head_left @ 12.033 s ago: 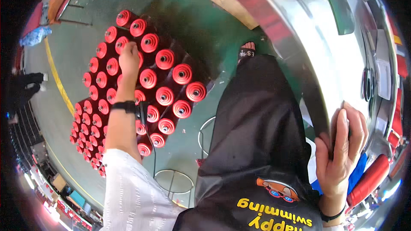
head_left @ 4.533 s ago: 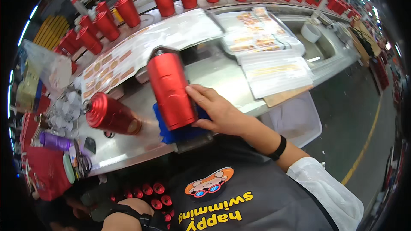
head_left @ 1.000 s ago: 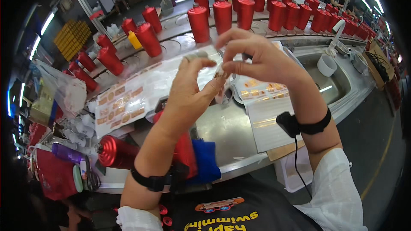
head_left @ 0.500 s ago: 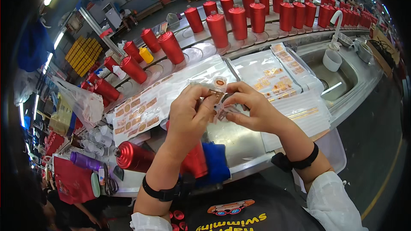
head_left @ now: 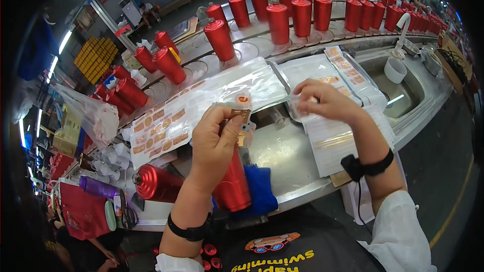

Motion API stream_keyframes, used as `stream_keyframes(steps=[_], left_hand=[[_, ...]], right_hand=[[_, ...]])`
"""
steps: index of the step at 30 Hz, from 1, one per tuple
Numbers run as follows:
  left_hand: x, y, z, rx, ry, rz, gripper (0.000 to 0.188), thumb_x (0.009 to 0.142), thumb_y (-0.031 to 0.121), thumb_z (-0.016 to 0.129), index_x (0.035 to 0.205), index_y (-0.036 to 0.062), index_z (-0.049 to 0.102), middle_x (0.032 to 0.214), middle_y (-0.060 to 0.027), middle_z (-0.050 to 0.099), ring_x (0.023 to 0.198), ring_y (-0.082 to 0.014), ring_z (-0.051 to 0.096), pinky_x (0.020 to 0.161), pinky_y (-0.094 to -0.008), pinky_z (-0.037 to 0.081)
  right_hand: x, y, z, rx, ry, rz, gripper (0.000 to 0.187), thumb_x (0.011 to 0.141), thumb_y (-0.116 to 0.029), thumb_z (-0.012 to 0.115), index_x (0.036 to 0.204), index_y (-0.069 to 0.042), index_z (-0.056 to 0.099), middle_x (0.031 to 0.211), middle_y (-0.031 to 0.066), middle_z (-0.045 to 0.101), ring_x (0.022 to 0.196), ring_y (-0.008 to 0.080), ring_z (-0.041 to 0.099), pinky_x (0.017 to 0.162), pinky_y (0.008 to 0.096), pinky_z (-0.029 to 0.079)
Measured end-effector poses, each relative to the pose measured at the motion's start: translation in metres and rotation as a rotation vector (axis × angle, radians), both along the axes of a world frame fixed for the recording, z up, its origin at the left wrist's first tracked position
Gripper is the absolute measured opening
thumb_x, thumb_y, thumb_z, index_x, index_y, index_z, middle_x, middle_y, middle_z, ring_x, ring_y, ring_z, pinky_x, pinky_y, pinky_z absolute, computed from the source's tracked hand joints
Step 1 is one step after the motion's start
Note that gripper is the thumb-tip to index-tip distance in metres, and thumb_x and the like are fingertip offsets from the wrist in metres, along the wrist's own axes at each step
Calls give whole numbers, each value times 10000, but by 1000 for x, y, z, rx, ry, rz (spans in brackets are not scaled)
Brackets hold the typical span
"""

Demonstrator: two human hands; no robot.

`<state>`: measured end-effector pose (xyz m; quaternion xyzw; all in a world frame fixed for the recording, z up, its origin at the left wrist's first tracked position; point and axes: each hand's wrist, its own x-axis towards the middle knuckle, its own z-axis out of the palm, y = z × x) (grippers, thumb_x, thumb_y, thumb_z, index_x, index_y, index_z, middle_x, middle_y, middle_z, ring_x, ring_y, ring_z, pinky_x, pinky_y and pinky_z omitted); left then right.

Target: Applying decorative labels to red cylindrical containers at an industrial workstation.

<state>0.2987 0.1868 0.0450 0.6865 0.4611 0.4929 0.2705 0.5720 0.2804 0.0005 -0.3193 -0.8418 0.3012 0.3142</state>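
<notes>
1 red bottle (head_left: 234,191) lies on the blue cloth (head_left: 261,189). Beyond the cloth leftward, the left hand (head_left: 216,143) pinches gold-printed film pieces (head_left: 244,116); beyond it rightward, the right hand (head_left: 325,102) has bent fingers, its hold unclear. Farthest past the cloth, upright canisters (head_left: 278,22) stand, red.

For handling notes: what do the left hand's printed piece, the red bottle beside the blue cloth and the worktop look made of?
Printed piece: perhaps plastic film; thin, glossy patches. Red bottle: probably coated metal, judging by its satin sheen. Worktop: likely stainless steel; grey, bright blurred reflections.
</notes>
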Motion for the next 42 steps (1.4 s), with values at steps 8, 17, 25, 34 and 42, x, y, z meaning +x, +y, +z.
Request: stream_keyframes(steps=[8,17,25,34,42], left_hand=[[-17,-9,-14,-292,-284,-114,117,916,66,581,1006,-8,562,830,19,506,726,-41,467,650,-201,406],[-17,-16,-20,-353,-350,-236,287,934,20,516,1217,-21,504,1009,-80,612,836,-116,593,736,-254,492],[-22,-24,-24,-341,-493,-282,335,927,-1,523,1262,2,517,1066,-32,601,864,-41,536,751,-188,443],[-15,-31,-26,-225,-179,-252,454,915,-19,525,1359,16,438,1109,-56,558,835,-55,535,744,-206,440],[-32,-58,-22,-101,-115,-85,556,852,26,612,1371,-17,417,1051,-85,552,702,-96,515,666,-243,436]], right_hand=[[26,68,-47,-174,-988,-655,649,790,-575,620,1156,-40,649,1280,173,523,1113,334,539,936,462,458],[-23,1,30,10,-80,-36,313,886,-226,633,1099,4,628,1179,156,581,1106,319,545,929,385,442],[-36,-13,22,370,-177,-261,187,855,-174,666,982,-38,644,1077,120,608,1039,280,575,891,370,450],[-85,-45,24,-481,262,183,218,901,-247,659,967,-42,627,1069,44,610,945,100,542,840,261,446],[-39,37,26,-188,66,-196,212,893,-262,648,889,-50,653,976,4,638,857,71,538,718,245,435]])
